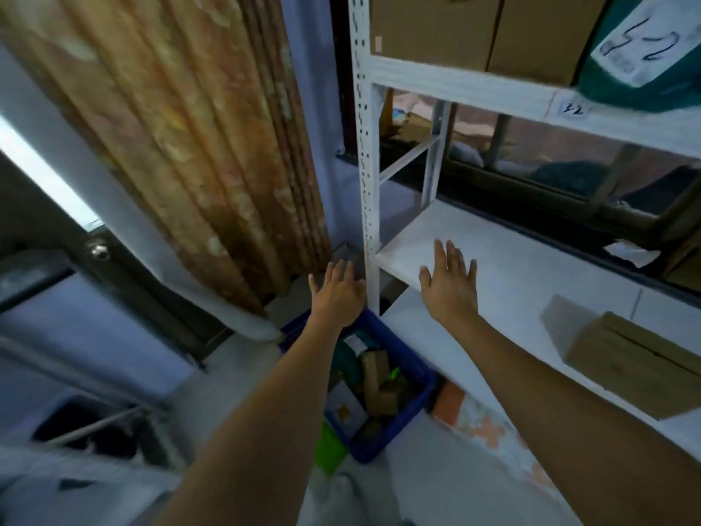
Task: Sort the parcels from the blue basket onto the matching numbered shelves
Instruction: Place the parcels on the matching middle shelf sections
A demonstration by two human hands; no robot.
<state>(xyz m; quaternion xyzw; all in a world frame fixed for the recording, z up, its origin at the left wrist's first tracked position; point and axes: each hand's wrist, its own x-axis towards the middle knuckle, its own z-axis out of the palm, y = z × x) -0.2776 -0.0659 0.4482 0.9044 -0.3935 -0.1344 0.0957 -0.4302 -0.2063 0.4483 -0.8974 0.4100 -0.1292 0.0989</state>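
Nearest to us, both bare forearms reach forward and down. Below and between them sits the blue basket [394, 358] on the floor, just left of the white shelf unit's corner post [370, 206]. It holds the parcels [375, 389] — brown cardboard pieces, a flat white packet and something teal, all blurred. A green object [330, 446] lies against the basket's near side.

Our left hand [337, 294] hovers above the basket's far rim, fingers straight and slightly spread, holding nothing. Our right hand [449, 286] is the same (palm down, fingers apart, empty), in front of the bare white shelf [504, 252]; we cannot tell whether it touches the board.

To the right, on a lower shelf, rests a brown cardboard box [637, 354]. Farther up, the shelf edge carries a small label [572, 108] that seems to read "3-2" — above it stand cardboard boxes [474, 28] and a teal parcel [645, 70] with a handwritten paper tag. On the far left hangs a patterned curtain [182, 127].
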